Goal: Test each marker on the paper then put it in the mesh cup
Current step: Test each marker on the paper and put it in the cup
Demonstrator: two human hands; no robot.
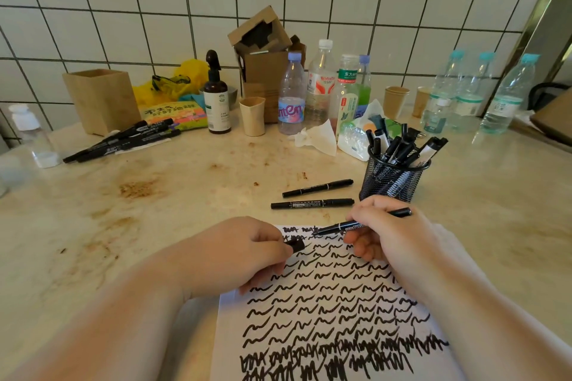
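Note:
A white paper [334,303] covered in black squiggles lies at the front of the table. My right hand [390,235] grips an uncapped black marker [335,227], its tip touching the paper's top edge. My left hand [241,250] rests on the paper's left side and pinches the marker's black cap [297,245]. Two capped black markers [315,189] [312,204] lie just beyond the paper. The black mesh cup [391,179] stands to their right, holding several markers. Several more black markers [123,141] lie at the back left.
Along the tiled wall stand a wooden box [102,99], a brown spray bottle [216,102], paper cups [253,116], cardboard packaging [263,49], several plastic water bottles [318,86] and crumpled tissue [318,138]. A small clear bottle [31,133] stands at the far left.

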